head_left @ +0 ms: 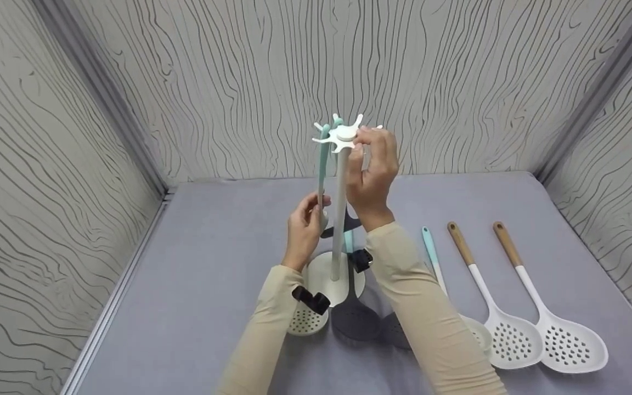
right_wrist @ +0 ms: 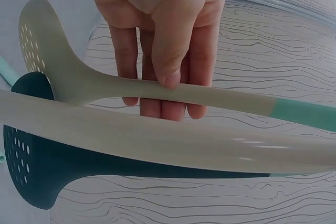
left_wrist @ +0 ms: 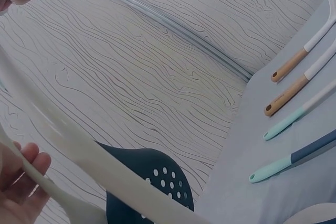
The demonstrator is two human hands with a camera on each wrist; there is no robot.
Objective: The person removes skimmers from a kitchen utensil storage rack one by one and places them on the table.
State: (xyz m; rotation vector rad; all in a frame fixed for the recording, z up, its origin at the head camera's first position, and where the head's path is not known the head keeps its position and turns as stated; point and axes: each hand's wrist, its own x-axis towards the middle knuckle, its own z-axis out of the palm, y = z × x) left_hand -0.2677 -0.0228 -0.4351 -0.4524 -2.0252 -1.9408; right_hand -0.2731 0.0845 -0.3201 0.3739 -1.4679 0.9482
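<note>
My left hand (head_left: 304, 226) pinches the cream shaft of a skimmer (right_wrist: 210, 96) between thumb and fingers. The skimmer's mint handle (head_left: 323, 164) points up, its tip beside the hooks of a white utensil stand (head_left: 339, 219). With curled fingers, my right hand (head_left: 373, 174) grips a hook arm at the stand's top. A dark skimmer (right_wrist: 31, 156) with a perforated head hangs on the stand, behind the pole in the right wrist view. The left wrist view shows the cream skimmer's shaft (left_wrist: 39, 177) in my left fingers, next to the pole (left_wrist: 79, 135).
On the table right of the stand lie two white skimmers with wooden handles (head_left: 574, 345) (head_left: 513, 340) and one with a mint handle (head_left: 428, 244). Dark utensils (head_left: 355, 318) and a cream perforated head (head_left: 308, 321) lie before the round base (head_left: 321, 274). Patterned walls (head_left: 239, 88) surround the table.
</note>
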